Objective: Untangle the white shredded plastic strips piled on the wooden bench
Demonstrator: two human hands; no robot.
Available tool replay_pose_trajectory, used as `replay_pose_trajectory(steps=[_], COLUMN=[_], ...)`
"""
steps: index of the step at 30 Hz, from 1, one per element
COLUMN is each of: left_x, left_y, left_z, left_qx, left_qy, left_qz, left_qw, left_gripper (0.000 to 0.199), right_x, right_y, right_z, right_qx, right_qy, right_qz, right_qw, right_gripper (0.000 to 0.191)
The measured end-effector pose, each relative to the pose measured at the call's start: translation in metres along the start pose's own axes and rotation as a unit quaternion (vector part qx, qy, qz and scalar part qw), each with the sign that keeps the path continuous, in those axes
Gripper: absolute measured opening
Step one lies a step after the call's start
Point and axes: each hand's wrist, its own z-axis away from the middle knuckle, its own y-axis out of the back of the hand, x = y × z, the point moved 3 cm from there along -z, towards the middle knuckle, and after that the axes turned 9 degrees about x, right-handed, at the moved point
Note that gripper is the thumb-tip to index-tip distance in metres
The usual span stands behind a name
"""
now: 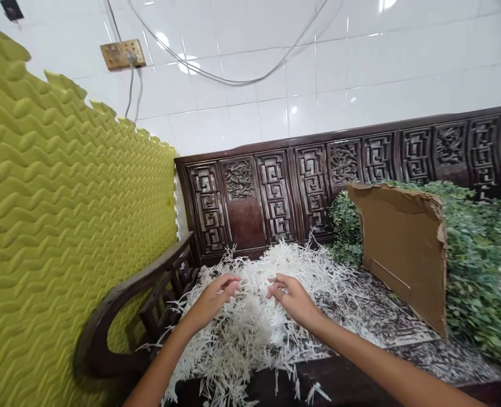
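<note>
A loose heap of white, twig-like plastic pieces [242,333] covers the left part of a dark carved wooden bench [246,223]. Over the middle of the heap is my left hand [216,295], its fingers curved and thumb apart from them. My right hand [292,297] faces it a short way to the right, fingers bent close to the thumb. Between the two hands white pieces show behind and below. Whether the right fingertips pinch a small white piece is too fine to tell.
A torn brown cardboard sheet [403,254] stands upright on the bench, with green artificial foliage [479,271] behind it. The curved armrest [102,328] is at the left, beside a yellow-green foam mat [72,215]. A socket board [123,55] hangs on the tiled wall.
</note>
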Motion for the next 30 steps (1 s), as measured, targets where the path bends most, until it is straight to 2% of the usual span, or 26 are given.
replay_pose_trajectory(steps=[2,5,10,15,20,24,26,30], left_x=[0.008,0.019,0.033,0.036,0.035,0.036,0.034,0.027], left_y=[-0.002,-0.003,-0.004,-0.008,-0.007,0.006,0.012,0.009], left_z=[0.003,0.008,0.014,0.017,0.016,0.016,0.018,0.026], left_qx=[0.0,0.007,0.014,0.014,0.04,0.074,0.05,-0.095], left_qy=[-0.008,-0.035,-0.07,-0.064,-0.082,-0.097,-0.072,-0.008], left_qz=[-0.018,-0.034,-0.023,-0.018,-0.018,-0.036,-0.032,0.01], left_qw=[1.0,0.999,0.997,0.998,0.996,0.992,0.996,0.995], left_gripper=[0.045,0.041,0.038,0.036,0.024,0.022,0.03,0.053], right_x=[0.002,-0.004,-0.026,-0.041,-0.038,-0.032,-0.029,-0.026], right_y=[-0.002,-0.005,-0.007,-0.009,-0.017,-0.021,-0.018,-0.006], right_z=[-0.003,-0.001,0.009,0.018,0.018,0.015,0.012,0.005], right_qx=[0.002,-0.007,-0.025,-0.056,-0.076,-0.084,-0.067,-0.004], right_qy=[-0.006,0.013,0.053,0.084,0.094,0.064,0.038,0.002], right_qz=[-0.056,-0.091,-0.071,-0.054,-0.09,-0.141,-0.162,-0.165], right_qw=[0.998,0.996,0.996,0.993,0.989,0.984,0.984,0.986], right_gripper=[0.044,0.046,0.039,0.038,0.033,0.028,0.027,0.03])
